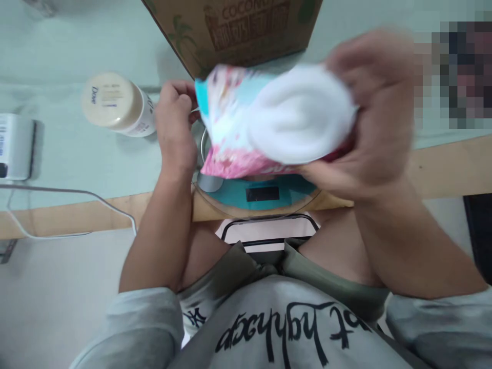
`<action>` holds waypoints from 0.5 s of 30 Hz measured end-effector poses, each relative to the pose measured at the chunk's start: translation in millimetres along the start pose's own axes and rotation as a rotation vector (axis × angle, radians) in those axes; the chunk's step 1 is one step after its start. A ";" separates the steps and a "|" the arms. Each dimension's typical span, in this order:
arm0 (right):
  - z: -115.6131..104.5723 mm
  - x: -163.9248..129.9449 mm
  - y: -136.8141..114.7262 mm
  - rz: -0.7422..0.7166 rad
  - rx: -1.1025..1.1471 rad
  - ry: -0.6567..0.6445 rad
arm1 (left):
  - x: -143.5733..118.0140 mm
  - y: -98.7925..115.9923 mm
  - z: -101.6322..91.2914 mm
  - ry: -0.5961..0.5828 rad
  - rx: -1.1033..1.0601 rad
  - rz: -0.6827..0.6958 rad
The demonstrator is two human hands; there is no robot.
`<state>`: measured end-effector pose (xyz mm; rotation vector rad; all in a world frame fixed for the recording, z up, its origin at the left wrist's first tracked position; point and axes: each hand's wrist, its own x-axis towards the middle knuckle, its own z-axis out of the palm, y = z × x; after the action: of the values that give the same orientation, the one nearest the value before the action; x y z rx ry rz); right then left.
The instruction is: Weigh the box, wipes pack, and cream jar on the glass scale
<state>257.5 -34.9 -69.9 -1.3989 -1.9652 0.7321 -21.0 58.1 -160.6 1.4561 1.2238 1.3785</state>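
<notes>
My right hand (376, 113), smeared by motion, grips a pack of wet wipes (234, 123) by its right end. The pack is pink, white and light blue, with a large white oval lid (300, 118) facing up. It is held above a round glass digital scale (230, 195) with a dark display (262, 193). My left hand (175, 125) is at the pack's left end with fingers curled in. A thin pale bit shows at its fingertips, too small to name. Partly hidden below the pack is a curved metallic rim (203, 146).
A cream-lidded Dove jar (111, 102) stands left of my left hand. A coconut-printed cardboard box (246, 31) is behind the pack. At the far left are a white device (15, 146) and a cable (77, 191). The table's wooden edge (442, 166) runs before me.
</notes>
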 end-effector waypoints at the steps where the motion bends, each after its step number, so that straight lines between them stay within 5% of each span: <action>1: 5.5 2.1 -0.8 -0.093 -0.016 -0.035 | 0.2 -1.5 0.3 0.022 -0.010 -0.006; 3: 12.0 3.7 7.4 -0.292 -0.007 -0.086 | -0.4 -3.5 1.4 0.043 -0.008 0.010; 5: 13.9 3.2 26.7 -0.386 0.119 0.037 | -2.0 -2.5 3.3 0.019 0.025 0.044; 8: 15.1 3.0 65.7 -0.192 0.203 0.315 | -5.4 4.4 7.1 -0.043 0.110 0.082; 11: 20.3 5.4 99.2 0.020 0.015 0.253 | -6.6 9.8 9.6 -0.071 0.154 0.090; 15: 23.0 8.8 112.7 0.014 -0.056 0.188 | -3.3 7.0 8.3 -0.090 0.170 0.051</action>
<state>307.5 4.1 -166.4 -1.4594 -1.8437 0.5346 -11.8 53.9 -155.7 1.6582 1.2796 1.2526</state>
